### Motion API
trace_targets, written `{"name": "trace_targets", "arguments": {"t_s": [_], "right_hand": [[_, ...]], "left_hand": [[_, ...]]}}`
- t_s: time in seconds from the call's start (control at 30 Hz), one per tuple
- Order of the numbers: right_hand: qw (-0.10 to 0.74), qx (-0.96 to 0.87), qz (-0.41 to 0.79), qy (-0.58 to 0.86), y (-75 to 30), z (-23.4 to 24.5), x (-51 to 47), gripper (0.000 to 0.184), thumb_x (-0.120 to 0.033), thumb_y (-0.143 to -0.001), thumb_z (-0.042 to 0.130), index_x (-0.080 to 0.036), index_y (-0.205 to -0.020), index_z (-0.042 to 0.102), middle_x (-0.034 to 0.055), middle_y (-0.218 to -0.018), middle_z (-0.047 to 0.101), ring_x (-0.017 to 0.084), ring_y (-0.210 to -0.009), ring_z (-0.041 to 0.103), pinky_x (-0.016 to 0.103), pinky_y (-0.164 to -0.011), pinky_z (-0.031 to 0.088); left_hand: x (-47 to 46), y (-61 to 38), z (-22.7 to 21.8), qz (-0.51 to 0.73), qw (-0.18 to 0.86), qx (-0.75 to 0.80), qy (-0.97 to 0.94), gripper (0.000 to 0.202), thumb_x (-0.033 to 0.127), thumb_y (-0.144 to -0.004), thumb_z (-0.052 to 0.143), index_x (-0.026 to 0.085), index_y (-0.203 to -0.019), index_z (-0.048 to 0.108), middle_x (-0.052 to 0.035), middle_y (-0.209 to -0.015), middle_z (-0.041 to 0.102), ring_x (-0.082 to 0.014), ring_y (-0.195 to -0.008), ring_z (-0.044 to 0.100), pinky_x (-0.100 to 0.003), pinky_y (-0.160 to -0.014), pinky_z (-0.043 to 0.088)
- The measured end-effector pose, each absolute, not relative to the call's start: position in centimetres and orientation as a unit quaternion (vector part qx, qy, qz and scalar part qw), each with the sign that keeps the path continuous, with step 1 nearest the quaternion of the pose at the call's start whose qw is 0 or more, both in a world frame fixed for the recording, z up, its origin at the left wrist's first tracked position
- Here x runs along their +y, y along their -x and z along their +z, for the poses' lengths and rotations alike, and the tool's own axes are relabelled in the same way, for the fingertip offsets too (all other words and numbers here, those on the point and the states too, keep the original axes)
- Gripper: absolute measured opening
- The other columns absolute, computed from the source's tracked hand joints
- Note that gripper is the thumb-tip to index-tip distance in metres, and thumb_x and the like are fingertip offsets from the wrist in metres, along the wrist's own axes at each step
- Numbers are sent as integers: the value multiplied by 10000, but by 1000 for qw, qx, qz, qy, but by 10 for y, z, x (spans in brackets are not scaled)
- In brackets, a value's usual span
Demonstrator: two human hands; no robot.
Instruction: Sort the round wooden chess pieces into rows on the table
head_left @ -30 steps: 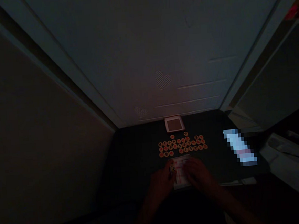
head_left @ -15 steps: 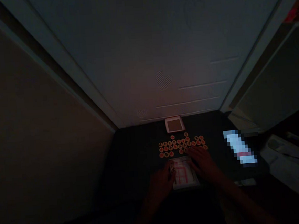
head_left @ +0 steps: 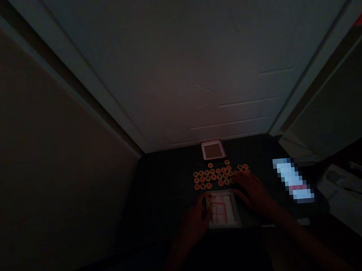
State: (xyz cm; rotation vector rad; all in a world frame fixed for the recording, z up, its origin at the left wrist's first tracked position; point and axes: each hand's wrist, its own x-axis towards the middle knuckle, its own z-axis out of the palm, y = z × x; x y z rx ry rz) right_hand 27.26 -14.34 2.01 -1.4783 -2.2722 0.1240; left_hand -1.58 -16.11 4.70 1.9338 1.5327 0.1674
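Note:
A shallow square box (head_left: 237, 218) with a pale rim stands at the table's near side, red and white shapes showing inside. My left hand (head_left: 195, 218) is curled around its left edge; a couple of small patterned pieces (head_left: 209, 200) show beside the fingers. Beyond the box lie several round discs (head_left: 213, 177) with dark and red figures, mostly in rows. My right hand (head_left: 250, 188) reaches over the right part of these rows, fingers extended and lowered onto or just above the discs. Its fingertips cover some of them.
A second square tray or lid (head_left: 213, 150) sits at the back of the dark table (head_left: 166, 186), near the white panel (head_left: 171, 90). A bright pixelated object (head_left: 292, 180) lies on the right. Further right are white papers or a box (head_left: 352, 205). The light is dim.
My right hand has shifted right and away from the box's upper right corner, along the disc rows. My left hand stays at the box's left edge. The view has shifted slightly.

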Motion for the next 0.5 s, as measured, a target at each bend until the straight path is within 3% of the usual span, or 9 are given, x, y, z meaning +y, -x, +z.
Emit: {"name": "trace_targets", "arguments": {"t_s": [0.2,0.5], "right_hand": [[222,-813,30,538,-278,17,-137,438,-392,-996,525,-225,-1400,558,115,-1423,597,312,-1364,493,576,-1119,370],[185,-851,72,487,-238,30,-129,413,-364,-995,548,-229,-1384,569,101,-1408,612,301,-1370,485,608,-1157,294]], "left_hand": [[-159,28,49,54,339,607,-717,499,361,-991,454,260,-1475,386,-29,-966,741,-196,-878,714,-260,-703,453],[-162,47,44,71,353,632,-686,520,323,-978,484,255,-1481,369,-14,-917,731,-174,-807,701,-242,-675,441]]}}
